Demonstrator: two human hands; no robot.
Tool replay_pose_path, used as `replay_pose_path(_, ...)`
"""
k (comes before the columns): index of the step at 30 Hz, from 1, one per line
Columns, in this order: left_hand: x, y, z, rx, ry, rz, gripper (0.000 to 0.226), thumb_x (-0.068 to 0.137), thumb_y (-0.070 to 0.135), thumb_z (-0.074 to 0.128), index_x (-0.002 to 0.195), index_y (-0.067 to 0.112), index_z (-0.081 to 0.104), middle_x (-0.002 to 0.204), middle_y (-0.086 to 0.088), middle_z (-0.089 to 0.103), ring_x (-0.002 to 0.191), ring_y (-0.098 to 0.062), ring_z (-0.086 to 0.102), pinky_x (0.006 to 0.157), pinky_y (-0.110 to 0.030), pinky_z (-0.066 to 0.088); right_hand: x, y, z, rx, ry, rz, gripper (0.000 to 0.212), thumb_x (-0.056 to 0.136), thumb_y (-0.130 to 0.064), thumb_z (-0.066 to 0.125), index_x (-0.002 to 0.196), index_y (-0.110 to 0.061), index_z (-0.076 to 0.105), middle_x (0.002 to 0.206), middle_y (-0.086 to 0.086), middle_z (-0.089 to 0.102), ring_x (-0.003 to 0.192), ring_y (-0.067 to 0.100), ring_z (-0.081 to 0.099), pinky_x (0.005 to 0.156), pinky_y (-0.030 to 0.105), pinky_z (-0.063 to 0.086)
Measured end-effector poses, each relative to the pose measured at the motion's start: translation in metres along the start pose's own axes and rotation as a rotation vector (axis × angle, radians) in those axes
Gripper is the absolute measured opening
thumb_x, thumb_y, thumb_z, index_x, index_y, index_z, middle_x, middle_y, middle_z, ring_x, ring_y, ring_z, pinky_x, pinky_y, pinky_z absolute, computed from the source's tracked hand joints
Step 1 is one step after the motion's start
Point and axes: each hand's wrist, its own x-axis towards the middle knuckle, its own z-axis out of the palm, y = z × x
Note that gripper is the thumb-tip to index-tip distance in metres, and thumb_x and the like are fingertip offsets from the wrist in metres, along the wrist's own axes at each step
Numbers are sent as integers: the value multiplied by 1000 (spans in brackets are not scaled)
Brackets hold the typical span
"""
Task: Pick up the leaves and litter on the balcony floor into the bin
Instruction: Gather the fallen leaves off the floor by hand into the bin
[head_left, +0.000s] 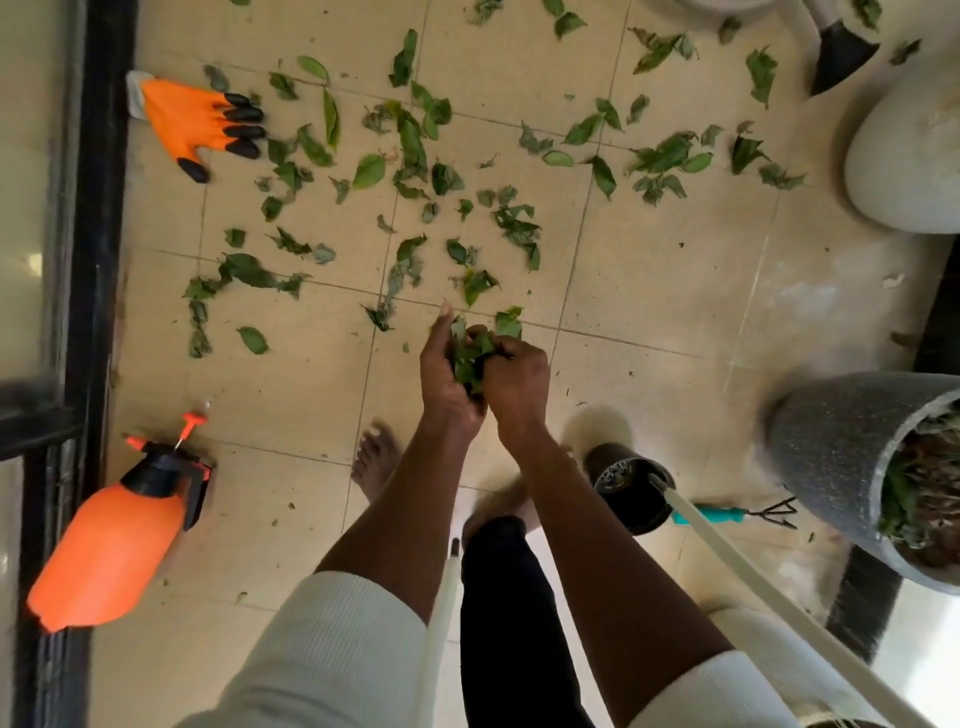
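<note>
Several green leaves lie scattered over the beige tiled floor, thickest across the middle and far side. My left hand and my right hand are pressed together low over the floor, cupping a bunch of leaves between them. The fingers of both curl round the bunch. A small dark cylindrical container stands just right of my right forearm; I cannot tell if it is the bin.
An orange glove lies far left, an orange spray bottle near left by the black door frame. A grey planter, a white pot, a teal hand rake and white poles crowd the right. My bare foot stands below.
</note>
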Motion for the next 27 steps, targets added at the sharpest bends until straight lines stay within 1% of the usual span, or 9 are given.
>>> replay_pose_path(4,7,10,-10,109,-3,-5,8,83,20,68,82,13,64,78,-7,60,67,-20,61,67,-29,51,-7,-3,0,348,-120,226,22,79,-17,52,81,-10,73,78,7,67,77,19,59,70,36,45)
replay_pose_path(7,16,11,-19,115,63,14,19,69,16,67,86,10,62,80,-10,60,66,-22,62,61,-28,52,-15,-8,4,604,-137,312,24,81,-3,47,81,-9,71,86,11,67,88,25,59,78,36,47)
replay_pose_path(9,18,15,-25,85,87,-4,20,69,17,67,86,10,61,79,-9,60,67,-22,62,62,-29,52,-17,-11,12,623,-208,308,35,78,9,40,84,-5,72,89,12,67,93,26,60,80,33,47)
replay_pose_path(12,22,21,-35,39,108,-42,13,86,24,65,88,11,63,80,-7,60,74,-22,63,73,-31,55,-17,-12,23,376,-314,266,46,82,13,38,103,-7,74,102,10,73,102,23,66,79,26,52)
replay_pose_path(15,30,25,-47,69,128,-54,49,74,25,80,116,13,59,92,-10,61,91,-26,62,99,-38,49,-19,-11,31,9,-219,129,29,86,6,51,99,-6,74,88,7,71,82,16,65,61,18,47)
replay_pose_path(18,33,32,-49,28,61,-90,42,73,25,81,108,14,60,90,-9,60,85,-24,62,89,-37,53,-22,-7,45,-285,-38,-72,11,87,-2,59,82,1,68,80,13,65,67,22,61,55,25,41)
replay_pose_path(20,28,35,-51,9,-35,-109,42,70,30,85,101,14,62,89,-9,59,85,-24,61,90,-39,51,-24,-7,53,-311,41,-117,11,87,-5,61,80,0,68,84,14,65,68,25,62,56,27,42)
replay_pose_path(24,18,43,-60,-1,-109,-79,36,75,36,82,97,11,69,94,-11,65,96,-27,63,104,-45,44,-23,-6,57,-290,86,-38,28,82,-6,65,58,-19,59,60,-2,59,50,10,51,44,17,32)
replay_pose_path(27,13,48,-61,54,-104,-14,22,80,9,75,99,8,64,97,-15,67,96,-31,65,94,-39,52,-24,-8,63,-261,125,-36,6,83,-9,65,78,-12,63,70,2,65,59,16,58,49,21,37)
